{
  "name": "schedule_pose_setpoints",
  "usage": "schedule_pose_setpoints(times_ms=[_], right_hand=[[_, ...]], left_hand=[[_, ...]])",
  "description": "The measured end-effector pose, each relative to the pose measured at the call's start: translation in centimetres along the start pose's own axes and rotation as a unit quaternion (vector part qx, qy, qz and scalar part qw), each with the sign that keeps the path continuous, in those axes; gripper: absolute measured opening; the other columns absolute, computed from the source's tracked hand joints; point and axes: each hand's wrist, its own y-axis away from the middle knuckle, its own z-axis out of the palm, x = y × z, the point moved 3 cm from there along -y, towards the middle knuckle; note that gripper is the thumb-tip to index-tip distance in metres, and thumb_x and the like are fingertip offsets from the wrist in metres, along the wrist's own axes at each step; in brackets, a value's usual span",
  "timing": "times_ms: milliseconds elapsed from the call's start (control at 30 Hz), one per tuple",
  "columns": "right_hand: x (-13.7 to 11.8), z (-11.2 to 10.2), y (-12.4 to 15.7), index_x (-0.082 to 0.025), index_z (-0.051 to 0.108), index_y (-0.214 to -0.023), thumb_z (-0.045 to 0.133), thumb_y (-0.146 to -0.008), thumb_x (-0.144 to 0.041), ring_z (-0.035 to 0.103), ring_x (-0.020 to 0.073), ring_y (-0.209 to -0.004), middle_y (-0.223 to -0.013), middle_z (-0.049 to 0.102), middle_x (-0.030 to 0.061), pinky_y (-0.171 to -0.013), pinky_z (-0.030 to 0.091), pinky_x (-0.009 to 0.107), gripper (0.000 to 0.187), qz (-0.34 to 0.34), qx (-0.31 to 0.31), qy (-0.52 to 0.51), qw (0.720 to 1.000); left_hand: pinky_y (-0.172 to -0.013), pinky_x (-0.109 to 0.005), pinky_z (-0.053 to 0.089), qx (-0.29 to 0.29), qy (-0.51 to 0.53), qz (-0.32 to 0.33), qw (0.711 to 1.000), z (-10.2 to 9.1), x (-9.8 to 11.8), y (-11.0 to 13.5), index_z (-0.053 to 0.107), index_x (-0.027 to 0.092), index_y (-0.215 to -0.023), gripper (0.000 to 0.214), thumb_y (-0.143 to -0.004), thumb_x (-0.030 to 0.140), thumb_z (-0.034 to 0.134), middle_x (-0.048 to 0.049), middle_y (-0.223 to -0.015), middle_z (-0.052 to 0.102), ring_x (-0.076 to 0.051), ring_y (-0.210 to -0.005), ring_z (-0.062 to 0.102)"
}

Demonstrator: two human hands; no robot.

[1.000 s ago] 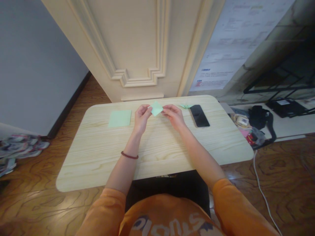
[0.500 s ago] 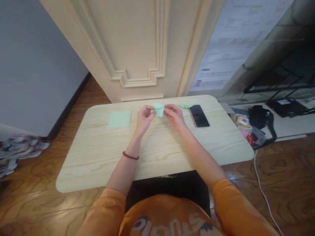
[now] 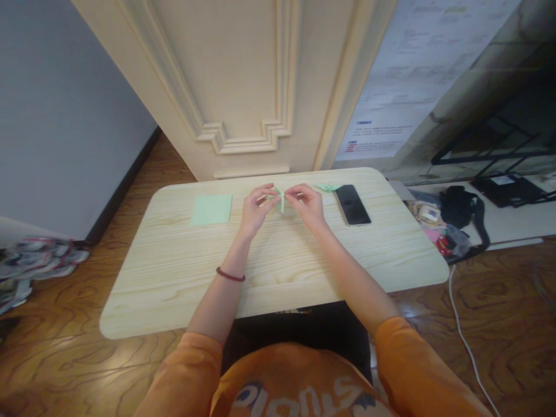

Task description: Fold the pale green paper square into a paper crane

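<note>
Between my two hands, over the far middle of the table, is a small piece of folded green paper [image 3: 282, 202]. Its flaps stand out at angles and look narrow from above. My left hand [image 3: 258, 209] pinches it from the left with thumb and fingers. From the right, the thumb and fingertips of my right hand [image 3: 307, 204] pinch it too. A flat square of green paper [image 3: 211, 209] lies left of my left hand. Beyond my right hand sits a small folded green paper figure [image 3: 328, 187], touching or close to the top of a phone [image 3: 353, 205].
The pale wood-grain table [image 3: 174, 278] has rounded corners and stands against a cream panelled door [image 3: 234, 75]. On the right, a low shelf [image 3: 504, 223] holds a black strap and small items. A white cable [image 3: 463, 330] runs down the floor; shoes [image 3: 43, 258] lie left.
The folded paper has turned from a broad flat face to narrow, spread flaps. My right hand's fingertips have shifted slightly left, and both hands are now closer together.
</note>
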Motion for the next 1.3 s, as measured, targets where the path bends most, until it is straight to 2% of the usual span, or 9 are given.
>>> schedule_pose_setpoints(times_ms=[67, 167, 300, 500, 833, 1300], right_hand=[[-0.1, 0.0, 0.1, -0.023, 0.068, -0.073, 0.070, -0.073, -0.031, 0.056, 0.0154, -0.074, -0.079, 0.065, 0.0011, -0.066, 0.043, 0.030, 0.008, -0.031, 0.002, 0.042, 0.999], [-0.3, 0.0, 0.2, -0.023, 0.067, -0.074, 0.067, -0.077, -0.027, 0.054, 0.0158, -0.073, -0.077, 0.063, 0.0011, -0.066, 0.042, 0.031, 0.005, -0.074, -0.001, 0.099, 0.992], [-0.4, 0.1, 0.4, -0.023, 0.066, -0.074, 0.065, -0.079, -0.025, 0.054, 0.0171, -0.075, -0.078, 0.064, 0.0017, -0.070, 0.043, 0.032, 0.005, -0.087, -0.006, 0.145, 0.986], [-0.2, 0.1, 0.5, -0.023, 0.065, -0.075, 0.064, -0.079, -0.024, 0.055, 0.0175, -0.075, -0.077, 0.062, 0.0013, -0.073, 0.045, 0.033, 0.005, -0.093, -0.014, 0.154, 0.984], [0.1, 0.1, 0.4, -0.022, 0.063, -0.075, 0.063, -0.081, -0.023, 0.054, 0.0169, -0.074, -0.077, 0.060, 0.0009, -0.073, 0.044, 0.032, 0.006, -0.111, -0.027, 0.180, 0.977], [0.6, 0.2, 0.1, -0.020, 0.062, -0.075, 0.063, -0.079, -0.024, 0.055, 0.0165, -0.075, -0.077, 0.061, 0.0007, -0.072, 0.043, 0.031, 0.006, -0.086, -0.047, 0.175, 0.980]], left_hand=[[-0.098, -0.040, 0.045, 0.019, -0.051, 0.045, 0.998, -0.3, 0.5, 0.0, 0.072, 0.022, -0.076, 0.021, -0.068, 0.039, 0.080, -0.0084, -0.112, 0.068, -0.024, -0.113, 0.060], [-0.098, -0.039, 0.045, 0.017, -0.089, 0.087, 0.992, -0.3, 1.3, 0.1, 0.074, 0.023, -0.076, 0.015, -0.072, 0.037, 0.078, -0.0063, -0.096, 0.072, -0.021, -0.099, 0.065], [-0.088, -0.036, 0.048, 0.015, -0.116, 0.077, 0.990, -0.2, 1.6, 0.4, 0.074, 0.023, -0.077, 0.012, -0.075, 0.035, 0.076, -0.0040, -0.083, 0.073, -0.020, -0.084, 0.066], [-0.086, -0.036, 0.047, 0.018, -0.141, 0.078, 0.987, -0.3, 1.1, 0.4, 0.074, 0.023, -0.075, 0.007, -0.074, 0.031, 0.075, -0.0022, -0.079, 0.074, -0.021, -0.080, 0.065], [-0.088, -0.037, 0.044, 0.010, -0.190, 0.097, 0.977, -0.2, 1.0, 0.4, 0.073, 0.025, -0.076, 0.005, -0.077, 0.029, 0.073, -0.0018, -0.080, 0.074, -0.022, -0.082, 0.065], [-0.085, -0.033, 0.043, -0.023, -0.248, 0.104, 0.963, 0.0, 1.2, 0.4, 0.068, 0.021, -0.079, 0.004, -0.080, 0.017, 0.067, -0.0010, -0.082, 0.072, -0.019, -0.084, 0.063]])
